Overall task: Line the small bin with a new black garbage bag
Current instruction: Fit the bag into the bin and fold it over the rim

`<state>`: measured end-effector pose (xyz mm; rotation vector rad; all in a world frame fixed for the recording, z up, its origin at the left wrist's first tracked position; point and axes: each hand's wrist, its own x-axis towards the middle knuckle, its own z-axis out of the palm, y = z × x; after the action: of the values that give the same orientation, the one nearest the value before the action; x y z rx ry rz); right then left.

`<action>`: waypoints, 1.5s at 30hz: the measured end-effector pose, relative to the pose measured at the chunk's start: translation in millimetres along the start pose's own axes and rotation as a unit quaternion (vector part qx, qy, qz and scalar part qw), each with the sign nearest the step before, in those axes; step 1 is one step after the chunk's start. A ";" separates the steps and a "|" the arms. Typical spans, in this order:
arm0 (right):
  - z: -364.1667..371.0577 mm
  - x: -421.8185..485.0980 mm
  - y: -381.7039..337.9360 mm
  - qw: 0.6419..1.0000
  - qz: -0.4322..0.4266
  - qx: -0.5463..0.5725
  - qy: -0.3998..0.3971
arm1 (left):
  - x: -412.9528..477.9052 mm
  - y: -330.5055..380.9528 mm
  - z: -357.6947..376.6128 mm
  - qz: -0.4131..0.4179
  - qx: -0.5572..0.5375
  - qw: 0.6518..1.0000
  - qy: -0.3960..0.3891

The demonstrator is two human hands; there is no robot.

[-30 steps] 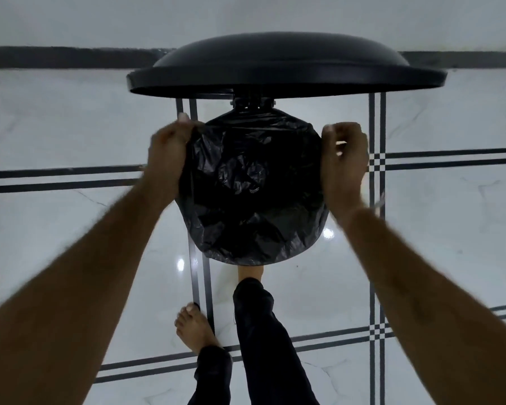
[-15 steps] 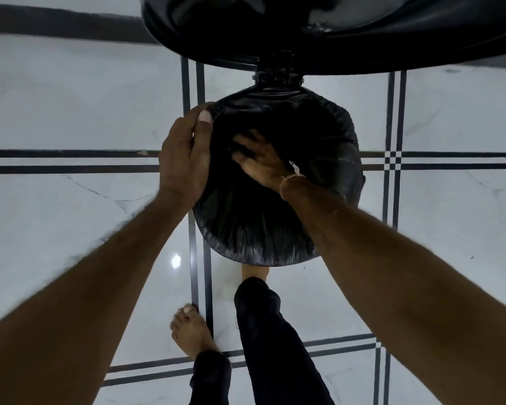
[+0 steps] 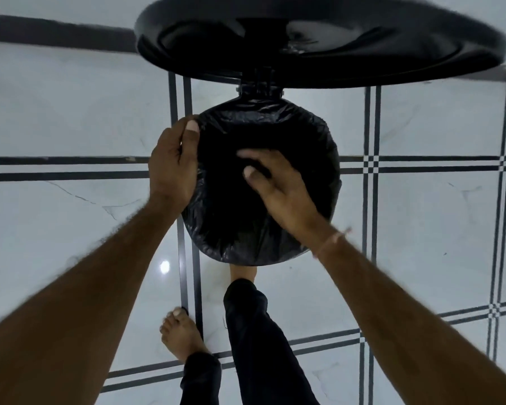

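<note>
The small round bin stands on the floor below me, and the black garbage bag [image 3: 310,133] is stretched over its rim and hangs down inside. The bin's black lid [image 3: 319,45] is raised open at the far side. My left hand [image 3: 173,162] grips the bag's edge on the bin's left rim, thumb on top. My right hand [image 3: 275,185] hovers over the bin's mouth with fingers spread, its fingertips dipping into the dark opening; I cannot tell whether they touch the bag.
White marble floor [image 3: 70,229] with black inlay lines lies all around. My right foot [image 3: 243,274] is on the pedal at the bin's near side, my left foot [image 3: 181,334] stands beside it. A dark skirting strip [image 3: 56,33] runs along the far wall.
My right hand left the bin's right rim, reached into the bag's opening and has now drawn back toward me a little. My left hand stays on the left rim. The bag's crumpled middle has sunk inside.
</note>
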<state>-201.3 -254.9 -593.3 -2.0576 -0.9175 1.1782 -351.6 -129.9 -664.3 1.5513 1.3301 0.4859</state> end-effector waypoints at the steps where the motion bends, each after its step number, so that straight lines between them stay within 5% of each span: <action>1: 3.1 -11.8 -5.5 0.998 -0.025 0.024 -0.043 | -0.3 0.9 -0.7 -0.002 -0.001 1.000 -0.003; 6: 48.6 6.7 2.4 0.962 0.102 0.048 -0.249 | -1.3 3.2 -1.7 -0.019 -0.007 1.000 -0.008; 12: 87.8 57.4 40.1 0.957 0.261 -0.067 -0.110 | 0.7 -1.2 -0.7 -0.026 -0.021 0.999 -0.009; 16: 79.0 52.2 32.0 0.952 0.248 -0.031 -0.175 | 0.4 0.4 -1.2 -0.029 -0.023 0.999 -0.015; 21: 37.8 -0.4 13.2 0.998 0.054 -0.029 0.032 | -0.3 2.8 -2.0 -0.016 -0.015 1.000 -0.011; 24: 27.9 21.7 13.4 0.990 -0.031 -0.122 0.059 | 0.0 1.1 0.4 -0.007 -0.010 1.000 -0.011; 31: 36.5 103.3 31.5 0.963 0.166 -0.187 -0.099 | 0.3 -1.4 -0.4 0.021 -0.011 1.000 -0.010; 33: 36.1 96.3 34.9 0.967 0.191 -0.158 -0.067 | 0.9 -0.1 0.3 0.013 -0.007 1.000 -0.008; 37: 24.2 29.3 5.2 0.977 0.026 -0.166 0.131 | 3.0 -2.9 1.2 0.010 0.000 1.000 -0.008; 39: 11.1 11.4 1.5 0.968 0.021 -0.201 0.145 | 3.3 -5.0 1.5 0.010 -0.004 1.000 -0.009; 45: 6.9 86.7 19.1 0.956 0.218 -0.193 -0.028 | 0.0 -3.0 1.0 0.026 -0.003 1.000 -0.010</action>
<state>-170.1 -196.2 -652.6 -2.6530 -0.7880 1.3689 -352.3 -130.5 -667.3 1.5839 1.2747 0.5051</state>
